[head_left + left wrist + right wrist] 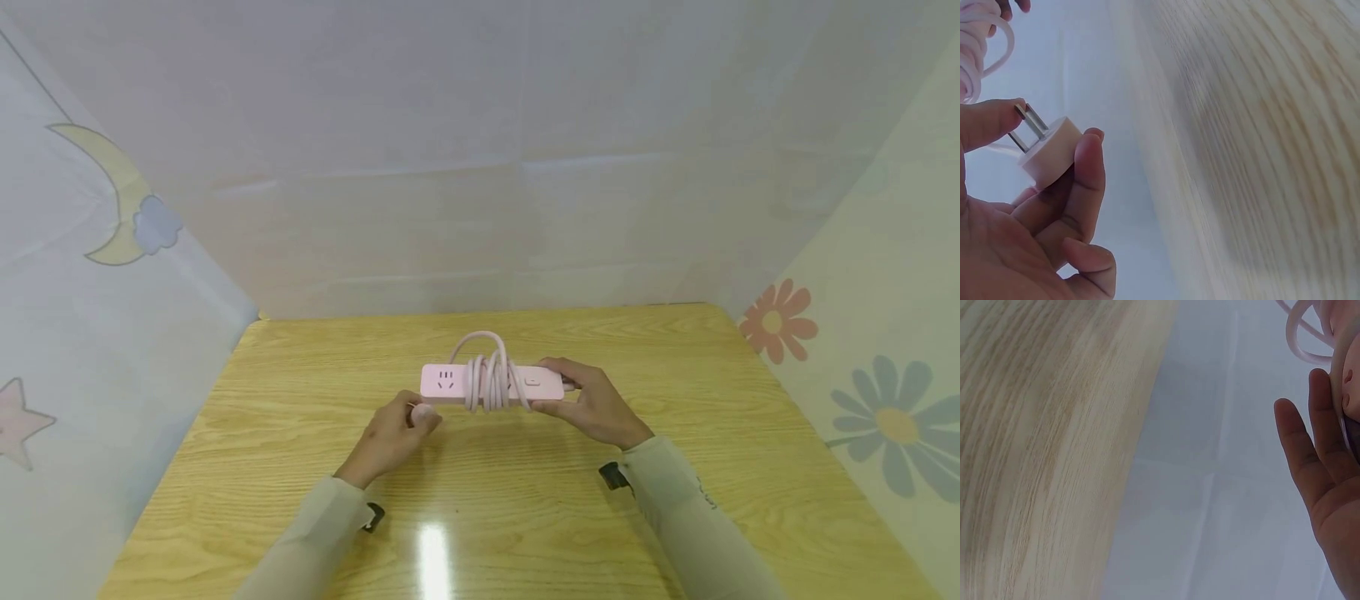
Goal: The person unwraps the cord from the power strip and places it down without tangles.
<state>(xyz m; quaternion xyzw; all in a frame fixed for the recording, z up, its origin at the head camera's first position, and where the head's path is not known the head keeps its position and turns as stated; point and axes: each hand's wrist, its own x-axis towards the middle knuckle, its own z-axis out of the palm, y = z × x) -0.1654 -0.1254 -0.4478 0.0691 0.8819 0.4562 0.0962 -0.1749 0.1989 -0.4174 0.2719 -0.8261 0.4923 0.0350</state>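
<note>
A pink power strip (431, 381) is held above the table, its pink cord (491, 383) wound several times round the middle. My right hand (596, 404) grips the strip's right end between thumb and fingers; in the right wrist view only part of that hand (1335, 487) and the strip's edge show. My left hand (392, 437) pinches the cord's round plug (423, 414), just below the strip's left end. Close up in the left wrist view, the plug (1054, 153) has its metal prongs toward the thumb, with fingers curled behind its body.
Under both hands lies a wood-grain table (300, 358). A pale cloth wall (480, 242) rises behind its far edge, and printed side walls with a moon (112, 167) and flowers (896, 425) flank it. Dark straps (615, 476) are on the wrists.
</note>
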